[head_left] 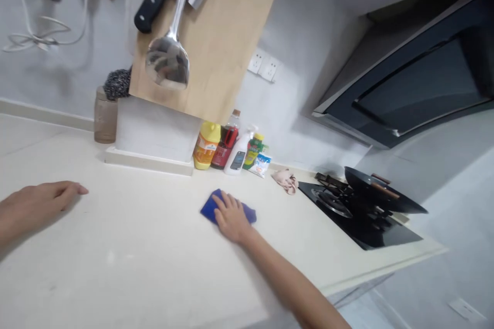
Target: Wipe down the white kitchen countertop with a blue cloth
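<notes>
My right hand (230, 217) presses down on a blue cloth (209, 207) on the white countertop (146, 267), its fingers bent over the fabric. Parts of the cloth show on both sides of the hand. At the left edge of the view, my left hand (44, 203) rests on the counter with its fingers stretched toward the right and nothing visible in it. Beyond the cloth stand a yellow bottle (207, 145), a dark red bottle (224, 149) and a white spray bottle (236, 157).
A crumpled pinkish cloth (286, 181) lies near the stove (386, 234), which bears a black wok (370, 190). A wooden board (216, 46) with a spatula (168, 61) and knives hangs above a white wall block (154, 131). A range hood (417, 82) juts out upper right.
</notes>
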A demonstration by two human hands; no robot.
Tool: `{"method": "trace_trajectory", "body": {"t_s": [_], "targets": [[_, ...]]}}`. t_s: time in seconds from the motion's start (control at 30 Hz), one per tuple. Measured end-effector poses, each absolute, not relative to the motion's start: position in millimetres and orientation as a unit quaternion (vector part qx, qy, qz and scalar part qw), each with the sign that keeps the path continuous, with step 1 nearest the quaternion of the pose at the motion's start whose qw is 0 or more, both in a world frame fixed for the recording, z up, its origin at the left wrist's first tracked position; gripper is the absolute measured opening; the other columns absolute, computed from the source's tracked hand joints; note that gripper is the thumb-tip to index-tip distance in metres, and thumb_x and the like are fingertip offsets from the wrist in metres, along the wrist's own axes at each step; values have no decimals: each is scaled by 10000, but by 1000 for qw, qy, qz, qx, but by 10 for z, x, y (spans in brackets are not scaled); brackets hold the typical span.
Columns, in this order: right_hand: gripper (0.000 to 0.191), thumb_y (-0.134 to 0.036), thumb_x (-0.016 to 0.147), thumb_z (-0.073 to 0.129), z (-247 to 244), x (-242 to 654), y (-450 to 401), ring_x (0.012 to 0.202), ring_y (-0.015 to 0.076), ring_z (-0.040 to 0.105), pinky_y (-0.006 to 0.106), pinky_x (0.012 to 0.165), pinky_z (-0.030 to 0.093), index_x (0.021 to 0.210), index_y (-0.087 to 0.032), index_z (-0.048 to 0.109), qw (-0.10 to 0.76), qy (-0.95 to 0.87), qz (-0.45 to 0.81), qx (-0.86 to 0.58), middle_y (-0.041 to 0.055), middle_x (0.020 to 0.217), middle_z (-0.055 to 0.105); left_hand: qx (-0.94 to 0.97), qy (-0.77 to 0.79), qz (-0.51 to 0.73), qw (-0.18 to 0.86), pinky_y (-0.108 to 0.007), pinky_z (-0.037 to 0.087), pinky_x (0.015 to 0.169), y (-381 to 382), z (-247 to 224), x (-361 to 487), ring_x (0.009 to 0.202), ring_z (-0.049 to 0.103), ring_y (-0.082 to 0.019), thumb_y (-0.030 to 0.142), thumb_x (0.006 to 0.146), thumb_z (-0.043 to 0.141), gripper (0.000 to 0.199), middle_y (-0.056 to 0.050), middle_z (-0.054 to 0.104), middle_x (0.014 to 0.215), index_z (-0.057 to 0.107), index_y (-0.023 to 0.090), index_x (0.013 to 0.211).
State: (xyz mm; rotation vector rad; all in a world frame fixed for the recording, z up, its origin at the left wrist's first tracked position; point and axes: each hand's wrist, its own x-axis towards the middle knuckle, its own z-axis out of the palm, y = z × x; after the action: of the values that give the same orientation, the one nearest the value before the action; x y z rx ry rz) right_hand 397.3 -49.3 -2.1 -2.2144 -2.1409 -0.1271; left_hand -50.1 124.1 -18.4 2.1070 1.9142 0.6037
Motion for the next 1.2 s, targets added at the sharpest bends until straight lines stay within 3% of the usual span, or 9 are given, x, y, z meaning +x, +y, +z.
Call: {"method": "trace_trajectory", "body": {"t_s": [0.1, 0.23, 0.47, 0.67, 0.87, 1.03, 1.1, 1.2], "targets": [[543, -395, 1011, 310, -1, 3605, -841, 1465, 329, 170, 583, 1156, 178, 1531, -241, 278, 45, -742, -25, -669, 110, 1615, 183, 736, 643, 163, 136, -270, 363, 745, 1061, -15, -441, 982, 549, -259, 547, 850, 446, 462, 56, 686, 1153, 657, 338, 1203], [550, -399, 1006, 337, 18, 3314, -1278, 1476, 317, 131, 582, 1167, 155, 1533, -262, 263, 51, -777, -12, -628, 99, 1622, 158, 751, 620, 168, 152, -271, 359, 761, 931, 86, -423, 993, 541, -259, 512, 865, 428, 472, 22, 679, 1153, 643, 298, 1227], [546, -456, 1012, 340, -101, 3551, -1781, 1482, 286, 137, 544, 1183, 177, 1532, -314, 261, 66, -806, -21, -588, 63, 1627, 146, 757, 610, 173, 161, -253, 338, 739, 716, 230, -357, 1032, 535, -263, 449, 889, 384, 473, -26, 686, 1137, 649, 227, 1213], [510, -437, 1027, 261, -332, 4388, -1877, 1444, 276, 267, 518, 1154, 276, 1509, -292, 340, 90, -736, -92, -664, 63, 1593, 266, 750, 634, 131, 138, -320, 385, 831, 612, 308, -243, 1082, 525, -271, 394, 938, 217, 518, -71, 627, 1254, 589, 228, 1258], [514, -416, 1011, 241, -417, 5080, -1519, 1417, 249, 316, 475, 1141, 288, 1492, -287, 368, 50, -550, -97, -828, 50, 1567, 320, 774, 623, 98, 55, -416, 445, 845, 511, 355, -52, 1022, 610, -325, 332, 963, 107, 548, -162, 659, 1120, 557, 152, 1219], [567, -451, 975, 219, -376, 5151, -989, 1376, 353, 365, 597, 1064, 315, 1471, -244, 401, 65, -467, -82, -878, 121, 1522, 373, 791, 606, 66, 40, -428, 476, 872, 257, 396, 112, 1065, 636, -332, 164, 932, 238, 442, -238, 649, 1172, 566, 59, 1209], [605, -456, 959, 195, -374, 5078, -745, 1345, 417, 386, 656, 1016, 317, 1466, -203, 407, 72, -447, -70, -889, 176, 1503, 378, 805, 589, 50, 44, -406, 491, 884, 123, 404, 192, 1097, 635, -303, 75, 894, 268, 444, -228, 644, 1206, 598, 75, 1191], [661, -479, 938, 157, -424, 4884, -327, 1312, 488, 391, 726, 952, 297, 1464, -161, 401, 87, -437, -60, -893, 247, 1474, 380, 834, 548, 28, 62, -374, 519, 868, -61, 428, 347, 1082, 652, -278, 79, 884, 366, 390, -200, 676, 1160, 642, 110, 1158]]}}
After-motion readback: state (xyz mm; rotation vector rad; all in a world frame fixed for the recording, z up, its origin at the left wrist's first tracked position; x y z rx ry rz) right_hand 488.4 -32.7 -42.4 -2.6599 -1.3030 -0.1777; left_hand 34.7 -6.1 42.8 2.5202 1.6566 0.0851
